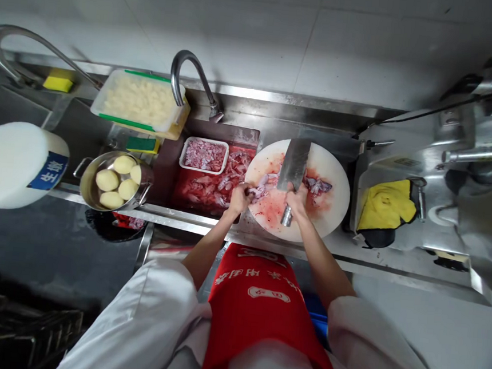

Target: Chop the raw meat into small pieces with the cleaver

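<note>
My right hand (pixel 297 200) is closed around the handle of a cleaver (pixel 294 163), its broad blade pointing away from me over a round white cutting board (pixel 332 212). At the board's left edge, my left hand (pixel 239 199) grips one end of a pale pink piece of raw meat (pixel 262 190). That meat stretches toward the blade; the blade hides part of the board behind it. Dark, bloody scraps (pixel 318 186) lie right of the cleaver. Red smears mark the board's surface.
Left of the board, a sink (pixel 169 172) holds bloody water, raw meat pieces (pixel 211 190) and a white basket (pixel 203 171) of chopped meat. A faucet (pixel 196 68) arches behind. Further left stand a pot (pixel 88 185) of peeled potatoes and a lidded tub (pixel 139 103). A yellow cloth (pixel 386 203) lies right.
</note>
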A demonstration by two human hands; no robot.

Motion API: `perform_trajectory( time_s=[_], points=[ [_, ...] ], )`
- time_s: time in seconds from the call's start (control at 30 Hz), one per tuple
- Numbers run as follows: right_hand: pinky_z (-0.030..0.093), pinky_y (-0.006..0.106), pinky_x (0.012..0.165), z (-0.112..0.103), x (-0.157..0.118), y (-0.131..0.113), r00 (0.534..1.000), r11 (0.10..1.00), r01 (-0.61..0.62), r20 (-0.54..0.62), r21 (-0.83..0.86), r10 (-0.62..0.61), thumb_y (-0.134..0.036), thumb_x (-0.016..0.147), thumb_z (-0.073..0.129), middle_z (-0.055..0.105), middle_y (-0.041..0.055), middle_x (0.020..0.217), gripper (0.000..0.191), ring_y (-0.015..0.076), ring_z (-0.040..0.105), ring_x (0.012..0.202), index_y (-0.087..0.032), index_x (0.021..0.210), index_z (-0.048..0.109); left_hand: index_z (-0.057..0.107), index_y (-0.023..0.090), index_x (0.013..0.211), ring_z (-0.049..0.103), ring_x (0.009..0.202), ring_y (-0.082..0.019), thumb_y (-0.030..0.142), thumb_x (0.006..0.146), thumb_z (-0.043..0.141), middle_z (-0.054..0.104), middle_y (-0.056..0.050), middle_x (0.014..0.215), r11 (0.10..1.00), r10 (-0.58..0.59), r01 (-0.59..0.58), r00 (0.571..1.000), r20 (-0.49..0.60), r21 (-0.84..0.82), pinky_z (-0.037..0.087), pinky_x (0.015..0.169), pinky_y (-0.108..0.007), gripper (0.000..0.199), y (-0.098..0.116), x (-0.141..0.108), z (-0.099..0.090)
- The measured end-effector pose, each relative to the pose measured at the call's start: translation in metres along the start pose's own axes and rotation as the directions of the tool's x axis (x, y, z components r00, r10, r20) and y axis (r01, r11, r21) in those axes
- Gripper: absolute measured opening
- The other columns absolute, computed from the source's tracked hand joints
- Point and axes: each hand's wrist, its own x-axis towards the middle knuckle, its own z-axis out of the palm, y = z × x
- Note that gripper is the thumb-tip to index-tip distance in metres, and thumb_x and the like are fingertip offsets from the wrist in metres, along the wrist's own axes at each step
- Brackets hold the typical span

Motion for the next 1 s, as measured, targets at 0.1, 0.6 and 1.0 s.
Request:
perform_trajectory(
  time_s=[0.1, 0.6, 1.0],
  points=[
    [0.053, 0.03, 0.07, 0.018, 0.012, -0.012, 0.992, 0.988, -0.115, -0.033, 0.106, 0.119, -0.039, 0.099, 0.04, 0.072, 0.0107, 0.091, 0.045, 0.0208, 0.066, 0.079, -0.012, 0.131, 0.056, 0.072, 0.01, 0.101, 0.066, 0.076, -0.018, 0.011, 0.079, 0.062, 0.072, -0.007, 0.085, 0.997, -0.069, 0.067, 0.994, 0.081, 0.024, 0.051, 0.076, -0.028, 0.025, 0.001, 0.0, -0.002],
    [0.05, 0.033, 0.093, 0.004, 0.012, 0.038, 0.989, 0.997, -0.069, -0.134, -0.033, 0.064, -0.033, 0.094, 0.044, 0.07, 0.0182, 0.122, 0.044, 0.0243, 0.065, 0.111, -0.01, 0.128, 0.06, 0.072, 0.016, 0.078, 0.067, 0.075, -0.023, 0.022, 0.084, 0.062, 0.069, -0.01, 0.071, 0.946, -0.169, 0.118, 0.974, 0.15, 0.303, 0.047, 0.074, -0.03, 0.013, -0.004, -0.011, -0.035],
    [0.052, 0.035, 0.08, -0.048, -0.111, 0.059, 0.968, 0.993, -0.002, 0.249, -0.116, 0.031, -0.039, 0.09, 0.052, 0.073, 0.0089, 0.092, 0.03, 0.026, 0.067, 0.088, -0.017, 0.104, 0.068, 0.064, 0.015, 0.069, 0.052, 0.062, -0.011, 0.04, 0.089, 0.059, 0.06, 0.001, 0.065, 0.992, 0.056, -0.026, 0.967, 0.249, -0.122, 0.042, 0.064, -0.022, 0.032, -0.012, 0.01, -0.032]
  ],
)
